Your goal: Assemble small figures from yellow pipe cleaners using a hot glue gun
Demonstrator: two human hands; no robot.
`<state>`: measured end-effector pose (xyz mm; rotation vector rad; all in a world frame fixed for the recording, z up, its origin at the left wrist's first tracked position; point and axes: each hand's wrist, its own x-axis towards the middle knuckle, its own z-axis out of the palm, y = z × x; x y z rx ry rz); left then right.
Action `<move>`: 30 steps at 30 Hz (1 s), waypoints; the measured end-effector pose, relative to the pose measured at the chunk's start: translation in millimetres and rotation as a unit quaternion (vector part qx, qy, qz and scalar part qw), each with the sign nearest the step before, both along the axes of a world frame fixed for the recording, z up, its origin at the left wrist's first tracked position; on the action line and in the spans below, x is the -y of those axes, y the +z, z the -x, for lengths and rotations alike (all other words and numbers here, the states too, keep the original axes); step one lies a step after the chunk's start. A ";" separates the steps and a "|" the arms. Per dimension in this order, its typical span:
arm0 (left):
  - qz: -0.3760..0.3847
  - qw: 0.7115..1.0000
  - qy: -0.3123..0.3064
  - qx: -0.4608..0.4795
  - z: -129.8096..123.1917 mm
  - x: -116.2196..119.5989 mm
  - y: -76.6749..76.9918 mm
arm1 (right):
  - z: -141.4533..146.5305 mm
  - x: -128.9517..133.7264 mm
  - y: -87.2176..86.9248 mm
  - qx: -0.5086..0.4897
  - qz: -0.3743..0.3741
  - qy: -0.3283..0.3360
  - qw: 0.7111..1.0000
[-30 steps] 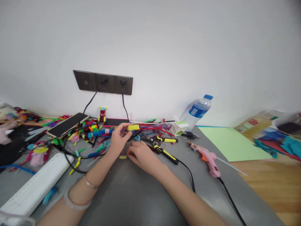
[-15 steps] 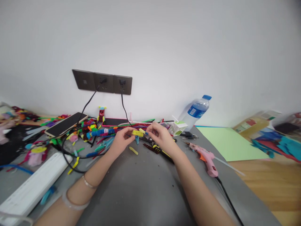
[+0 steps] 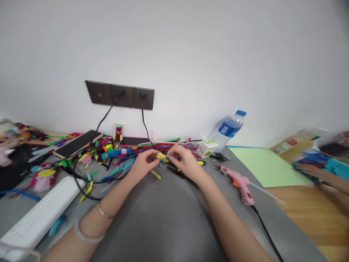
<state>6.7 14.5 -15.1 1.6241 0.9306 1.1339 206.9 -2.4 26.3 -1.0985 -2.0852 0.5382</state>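
2 inward-turned hands (image 3: 142,163) at yellow piece (image 3: 162,157)

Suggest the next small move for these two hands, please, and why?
Probably a gentle press on the yellow piece with the right hand, while the left hand steadies it. The left fingers pinch one end and the right fingertips are at the other. The loose yellow strip on the table could wait.

The fingers (image 3: 173,150) partly hide the yellow piece (image 3: 161,156), while the view's right edge crops a co-worker's blurred arm (image 3: 329,178).
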 end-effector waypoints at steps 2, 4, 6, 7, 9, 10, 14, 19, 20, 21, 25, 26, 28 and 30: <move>0.000 1.000 0.001 0.004 -0.2 0.1 -0.4 | 1.5 0.4 -0.5 0.004 -0.002 -0.009 1.000; -0.002 1.000 0.002 0.004 -0.2 0.0 -0.8 | 2.2 0.9 -0.1 0.008 -0.005 -0.015 1.000; -0.005 1.000 0.003 0.000 0.1 0.0 -0.6 | 2.2 1.4 1.0 0.012 -0.008 -0.017 1.000; -0.007 1.000 0.003 -0.003 0.2 0.0 -0.4 | 2.1 1.6 1.7 0.013 -0.009 -0.016 1.000; -0.008 1.000 0.005 -0.008 0.4 0.2 -0.1 | 1.8 1.9 2.4 0.015 -0.010 -0.014 1.000; -0.009 1.000 0.006 -0.009 0.4 0.2 -0.1 | 1.6 1.8 2.4 0.016 -0.010 -0.013 1.000; -0.007 1.000 0.012 0.005 0.0 -0.7 -2.4 | 0.5 -0.3 -0.9 0.013 -0.003 -0.010 1.000; -0.002 1.000 0.005 0.023 -0.1 -1.8 -3.4 | -2.0 -2.8 -2.6 -0.035 -0.033 -0.001 0.999; 0.000 1.000 0.003 0.027 -0.1 -1.6 -2.8 | -2.2 -2.7 -1.9 -0.043 -0.048 0.002 0.998; 0.004 1.000 0.000 0.031 -0.2 -1.2 -2.0 | -2.3 -2.5 -0.9 -0.047 -0.063 0.008 0.997; 0.025 0.999 -0.020 0.043 -0.7 1.3 1.1 | -1.5 -1.0 3.1 -0.031 -0.099 0.040 0.994; 0.032 0.998 -0.022 0.050 -0.9 2.0 1.5 | -1.2 -0.7 3.6 -0.028 -0.100 0.043 0.994; 0.049 0.996 -0.019 0.068 -1.3 3.0 1.7 | -0.9 -0.2 4.0 -0.025 -0.095 0.044 0.994; 0.065 0.994 -0.017 0.082 -1.5 3.5 1.5 | -1.0 0.0 3.7 -0.025 -0.085 0.041 0.995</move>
